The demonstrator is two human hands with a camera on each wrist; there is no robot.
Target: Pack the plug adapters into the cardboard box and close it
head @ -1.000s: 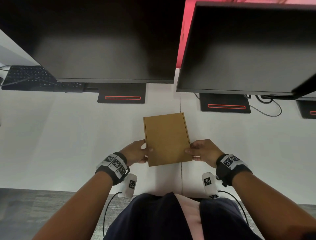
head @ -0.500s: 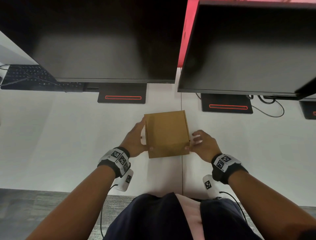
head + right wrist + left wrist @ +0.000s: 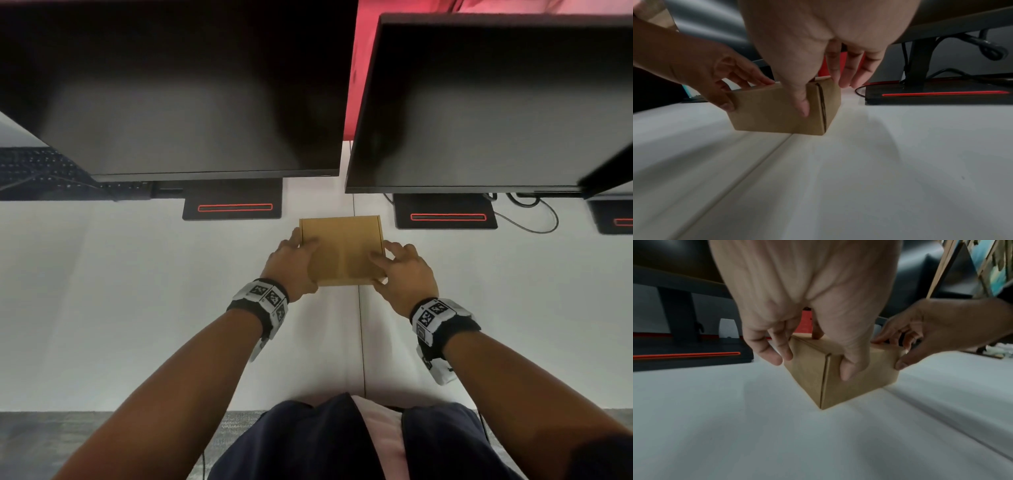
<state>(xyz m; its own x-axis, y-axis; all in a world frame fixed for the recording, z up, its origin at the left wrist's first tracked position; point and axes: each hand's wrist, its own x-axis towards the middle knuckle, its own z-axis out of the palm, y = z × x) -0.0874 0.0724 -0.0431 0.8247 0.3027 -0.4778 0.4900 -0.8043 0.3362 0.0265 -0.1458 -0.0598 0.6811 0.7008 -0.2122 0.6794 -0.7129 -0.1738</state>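
Note:
A shut brown cardboard box (image 3: 342,250) stands on the white desk (image 3: 137,308), over the seam between two desk tops. My left hand (image 3: 301,246) grips its near left corner, thumb on the front face (image 3: 859,386) and fingers down the left side. My right hand (image 3: 380,267) grips the near right corner, thumb on the front face (image 3: 772,116) and fingers spread past the right side. No plug adapters are in view; the inside of the box is hidden.
Two dark monitors (image 3: 191,102) (image 3: 486,109) hang over the back of the desk, their black stand bases (image 3: 234,205) (image 3: 445,214) just beyond the box. A black keyboard (image 3: 41,171) lies far left. A cable (image 3: 534,222) loops at the right.
The box has slid away from me toward the monitor stands. Both hands moved forward with it, from its near side edges up onto its near corners and top.

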